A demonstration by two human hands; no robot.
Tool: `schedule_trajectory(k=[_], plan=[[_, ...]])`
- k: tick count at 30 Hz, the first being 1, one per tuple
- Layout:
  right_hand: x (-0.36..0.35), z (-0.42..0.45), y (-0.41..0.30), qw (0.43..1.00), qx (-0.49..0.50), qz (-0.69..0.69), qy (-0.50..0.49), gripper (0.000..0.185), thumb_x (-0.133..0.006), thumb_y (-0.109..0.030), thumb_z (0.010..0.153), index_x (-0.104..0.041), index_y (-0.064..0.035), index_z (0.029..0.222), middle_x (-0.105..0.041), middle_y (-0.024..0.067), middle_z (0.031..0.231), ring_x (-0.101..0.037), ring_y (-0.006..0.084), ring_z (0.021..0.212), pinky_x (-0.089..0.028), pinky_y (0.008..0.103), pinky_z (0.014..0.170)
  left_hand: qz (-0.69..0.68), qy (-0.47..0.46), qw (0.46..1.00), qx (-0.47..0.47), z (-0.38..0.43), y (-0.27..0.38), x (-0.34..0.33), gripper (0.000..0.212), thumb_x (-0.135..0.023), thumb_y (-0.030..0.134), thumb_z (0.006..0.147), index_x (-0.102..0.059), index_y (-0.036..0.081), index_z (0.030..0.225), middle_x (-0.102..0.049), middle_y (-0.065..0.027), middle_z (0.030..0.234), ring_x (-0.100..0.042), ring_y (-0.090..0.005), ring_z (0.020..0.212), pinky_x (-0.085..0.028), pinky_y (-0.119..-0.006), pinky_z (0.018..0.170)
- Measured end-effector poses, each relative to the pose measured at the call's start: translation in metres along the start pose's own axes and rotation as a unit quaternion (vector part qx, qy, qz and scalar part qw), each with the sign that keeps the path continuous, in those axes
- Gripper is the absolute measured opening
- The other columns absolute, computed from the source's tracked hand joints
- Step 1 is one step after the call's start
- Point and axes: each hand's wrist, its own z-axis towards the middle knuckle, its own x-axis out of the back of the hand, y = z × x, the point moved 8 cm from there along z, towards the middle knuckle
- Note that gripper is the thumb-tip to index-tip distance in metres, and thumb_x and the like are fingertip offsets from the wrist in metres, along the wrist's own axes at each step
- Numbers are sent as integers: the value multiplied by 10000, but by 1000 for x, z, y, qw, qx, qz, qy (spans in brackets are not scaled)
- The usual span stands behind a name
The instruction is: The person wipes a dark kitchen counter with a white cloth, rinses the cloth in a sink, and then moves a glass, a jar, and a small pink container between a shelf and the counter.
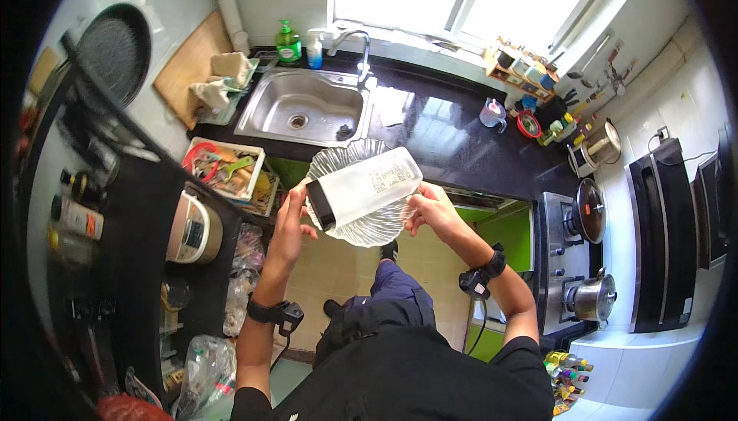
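Note:
A clear, shell-ribbed dish with a scalloped edge (369, 236) is held up in front of me, over the floor at the counter's front edge. Across it lies a frosted white bottle (357, 190) with a black cap and printed writing; its cap end points left. My left hand (288, 228) supports the dish's left side, with the fingers close to the cap. On the right, my right hand (431, 210) grips the dish's rim near the bottle's base. Whether the fingers also touch the bottle cannot be made out.
Beyond the dish are a steel sink (300, 104) with a faucet (363, 57) and a black countertop (426, 132). A cluttered white bin (228, 167) and a rice cooker (195, 229) stand left. To the right, a gas stove (553, 288) carries a lidded pan (591, 210) and a pot (597, 299).

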Motion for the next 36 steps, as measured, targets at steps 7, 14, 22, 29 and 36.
schedule_trajectory(k=[7,14,22,29,36], plan=[[161,69,43,993,23,64,92,205,-416,-22,913,-535,27,1071,-630,112,732,-621,179,511,-532,302,412,-71,-75,988,111,146,-67,-128,688,-262,603,1015,-401,87,1448,-583,-46,1173,-564,-114,939,-489,-289,678],[305,165,78,985,59,75,140,369,-426,-12,930,-476,19,1294,-619,106,719,-630,169,535,-540,303,433,-58,-84,978,181,303,-149,-221,740,-226,656,992,-395,94,1443,-391,-119,1487,-464,-216,1264,-443,-427,930],[432,250,133,967,81,143,194,233,-464,-107,985,-522,5,1181,-622,85,713,-632,156,542,-541,281,462,15,-104,972,212,441,-208,-319,744,-296,676,964,-453,118,1431,-606,-37,1165,-544,-104,895,-466,-307,729],[512,284,161,952,89,135,260,269,-462,-181,1025,-517,-7,1224,-635,78,726,-636,140,542,-538,266,463,11,-116,960,256,518,-274,-379,714,-296,635,992,-459,97,1433,-639,-22,1169,-570,-90,816,-478,-288,643],[548,324,190,934,74,166,307,237,-429,-64,1006,-498,9,1220,-631,92,726,-640,156,550,-558,277,473,81,-76,951,290,527,-305,-359,504,-469,440,1012,-528,74,1352,-644,-50,1148,-590,-101,806,-514,-246,597]])
